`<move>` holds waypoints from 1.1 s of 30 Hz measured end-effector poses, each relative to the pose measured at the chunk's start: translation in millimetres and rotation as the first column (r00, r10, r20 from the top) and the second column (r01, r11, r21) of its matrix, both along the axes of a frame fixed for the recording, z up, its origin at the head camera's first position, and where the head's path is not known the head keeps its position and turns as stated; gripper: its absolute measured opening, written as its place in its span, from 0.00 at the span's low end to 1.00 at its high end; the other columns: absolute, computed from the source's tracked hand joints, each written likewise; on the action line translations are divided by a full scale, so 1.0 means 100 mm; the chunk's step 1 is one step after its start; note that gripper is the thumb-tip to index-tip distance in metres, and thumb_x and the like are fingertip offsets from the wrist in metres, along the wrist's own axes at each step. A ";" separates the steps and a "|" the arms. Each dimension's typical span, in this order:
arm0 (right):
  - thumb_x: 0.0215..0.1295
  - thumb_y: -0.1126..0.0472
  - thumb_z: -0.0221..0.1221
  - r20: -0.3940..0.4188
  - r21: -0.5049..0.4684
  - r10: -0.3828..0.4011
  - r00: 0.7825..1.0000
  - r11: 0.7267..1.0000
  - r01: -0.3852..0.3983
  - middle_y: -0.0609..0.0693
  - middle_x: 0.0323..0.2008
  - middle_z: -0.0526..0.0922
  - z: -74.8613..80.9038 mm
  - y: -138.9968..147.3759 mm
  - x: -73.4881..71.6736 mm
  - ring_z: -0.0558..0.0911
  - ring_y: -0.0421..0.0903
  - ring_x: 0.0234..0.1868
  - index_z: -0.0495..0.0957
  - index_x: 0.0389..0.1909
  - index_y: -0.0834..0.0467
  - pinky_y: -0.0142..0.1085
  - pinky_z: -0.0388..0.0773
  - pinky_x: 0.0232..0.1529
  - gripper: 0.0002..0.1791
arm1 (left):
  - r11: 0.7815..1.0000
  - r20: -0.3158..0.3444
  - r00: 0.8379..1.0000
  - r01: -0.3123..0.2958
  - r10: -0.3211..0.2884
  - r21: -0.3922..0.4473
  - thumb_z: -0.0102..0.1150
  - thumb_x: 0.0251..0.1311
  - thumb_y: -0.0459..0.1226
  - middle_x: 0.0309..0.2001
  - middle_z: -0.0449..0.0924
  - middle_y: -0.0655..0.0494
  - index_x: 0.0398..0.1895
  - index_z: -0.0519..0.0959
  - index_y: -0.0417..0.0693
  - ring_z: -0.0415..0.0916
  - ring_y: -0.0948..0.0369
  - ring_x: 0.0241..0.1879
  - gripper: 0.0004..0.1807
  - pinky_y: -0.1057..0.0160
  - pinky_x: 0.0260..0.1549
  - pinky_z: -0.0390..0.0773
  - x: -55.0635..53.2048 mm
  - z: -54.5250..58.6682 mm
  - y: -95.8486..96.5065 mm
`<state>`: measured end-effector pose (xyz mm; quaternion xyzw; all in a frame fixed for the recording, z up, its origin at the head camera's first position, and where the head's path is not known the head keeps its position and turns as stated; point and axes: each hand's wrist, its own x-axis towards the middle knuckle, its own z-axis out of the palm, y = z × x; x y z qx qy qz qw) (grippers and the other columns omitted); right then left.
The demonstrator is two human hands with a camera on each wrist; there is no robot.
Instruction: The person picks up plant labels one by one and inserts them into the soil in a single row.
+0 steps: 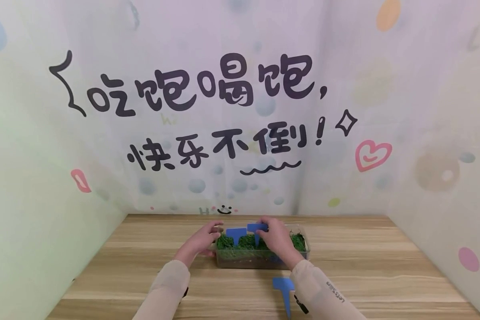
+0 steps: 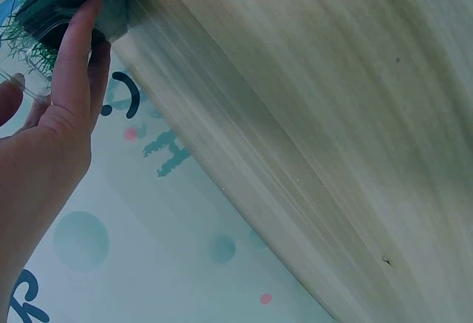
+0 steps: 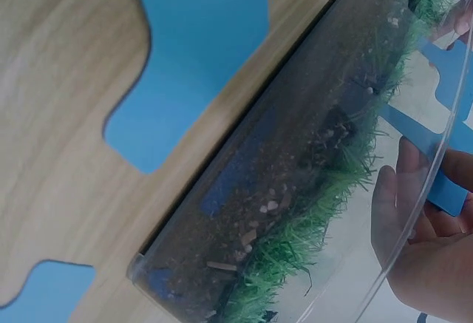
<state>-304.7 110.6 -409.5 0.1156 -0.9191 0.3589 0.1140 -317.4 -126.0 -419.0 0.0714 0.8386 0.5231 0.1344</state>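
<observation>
Nearest, by the right sleeve (image 1: 320, 284), a loose blue tag (image 1: 283, 284) lies flat on the wooden table (image 1: 144, 258). The right wrist view shows 2 blue tags lying there. Just behind is a long clear box (image 1: 244, 260). It has brown dirt (image 3: 255, 223) with little pale stones (image 3: 269, 205) inside, and green grass (image 1: 226, 242) on top. A standing blue tag (image 1: 236, 232) pokes up from the grass. Next to it, the right hand (image 1: 278, 238) has its grip pinching 1 more blue tag (image 1: 254, 228) by the wide top, with its thin stem pointing down to the grass. The left hand's (image 1: 200, 241) grip is spread, with the fingers at the box's left end. Farther back, the pale wall (image 1: 240, 189) has big black writing (image 1: 224, 142).
</observation>
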 end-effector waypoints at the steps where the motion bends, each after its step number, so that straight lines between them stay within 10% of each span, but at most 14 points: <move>1: 0.64 0.65 0.65 0.004 0.007 -0.003 1.000 1.000 0.003 0.53 0.38 0.87 -0.01 0.00 0.00 0.79 0.41 0.28 0.83 0.38 0.54 0.37 0.74 0.30 0.04 | 1.000 0.001 1.000 -0.002 0.002 -0.003 0.41 0.77 0.30 0.73 0.62 0.39 0.75 0.59 0.46 0.60 0.36 0.71 0.26 0.52 0.33 0.83 0.00 0.00 0.00; 33: 0.61 0.66 0.67 -0.024 0.074 -0.012 1.000 0.997 0.014 0.52 0.37 0.87 -0.15 -0.01 0.00 0.81 0.43 0.31 0.84 0.37 0.54 0.40 0.78 0.34 0.05 | 1.000 0.000 1.000 -0.019 0.019 -0.007 0.40 0.77 0.31 0.73 0.63 0.40 0.74 0.61 0.48 0.62 0.37 0.70 0.25 0.55 0.28 0.80 0.01 0.00 0.01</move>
